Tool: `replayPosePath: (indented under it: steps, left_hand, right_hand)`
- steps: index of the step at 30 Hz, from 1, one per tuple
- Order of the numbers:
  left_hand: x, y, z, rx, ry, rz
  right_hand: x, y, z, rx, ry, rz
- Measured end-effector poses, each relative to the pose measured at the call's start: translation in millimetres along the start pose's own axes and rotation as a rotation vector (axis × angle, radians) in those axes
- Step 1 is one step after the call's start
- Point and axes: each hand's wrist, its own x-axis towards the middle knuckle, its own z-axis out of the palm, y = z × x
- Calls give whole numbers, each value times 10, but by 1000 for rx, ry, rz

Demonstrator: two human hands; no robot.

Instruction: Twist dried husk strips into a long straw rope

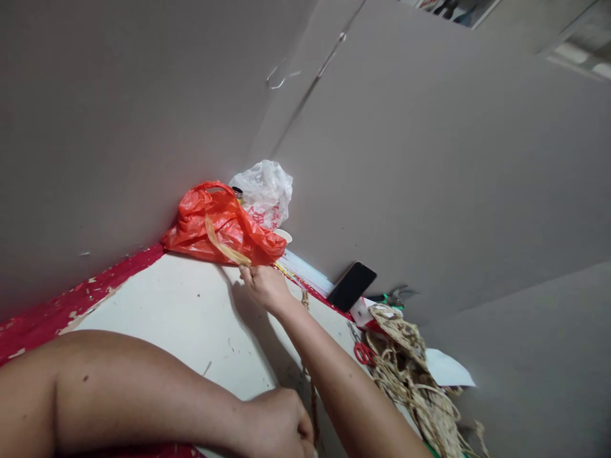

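Note:
My right hand [265, 287] is closed in a pinch on the end of a flat tan strip [222, 247]. The strip curves up and away in front of a red plastic bag [195, 236]. Low in the view, my left hand [281, 420] has its fingers curled together; whatever they grip is hidden. A brown braided cord [314, 407] runs beside the left hand and passes behind my right forearm. Its upper end [305, 299] shows near the table's right edge. Both hands are over the white tabletop [176, 305].
Against the wall stand a white plastic bag [267, 184] and a dark-capped container [237, 192]. Along the right edge are a black phone [353, 286], green-handled pliers [394, 298], red-handled scissors [363, 351] and a heap of tan braided rope [415, 388]. Red cloth [95, 289] borders the table.

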Motion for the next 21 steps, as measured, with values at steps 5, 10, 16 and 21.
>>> replayPosePath:
  steps: [5, 10, 16, 21]
  left_hand:
    - [29, -36, 23, -19, -30, 7]
    - [-15, 26, -14, -1, -34, -39]
    - [-53, 72, -30, 0, -8, -19]
    - [-35, 61, -20, -42, 5, 2]
  right_hand:
    - [43, 105, 69, 97, 34, -66]
    - [-28, 19, -13, 353, 100, -190]
    - [-38, 22, -168, -93, -200, -21]
    - [-393, 353, -428, 251, -201, 60]
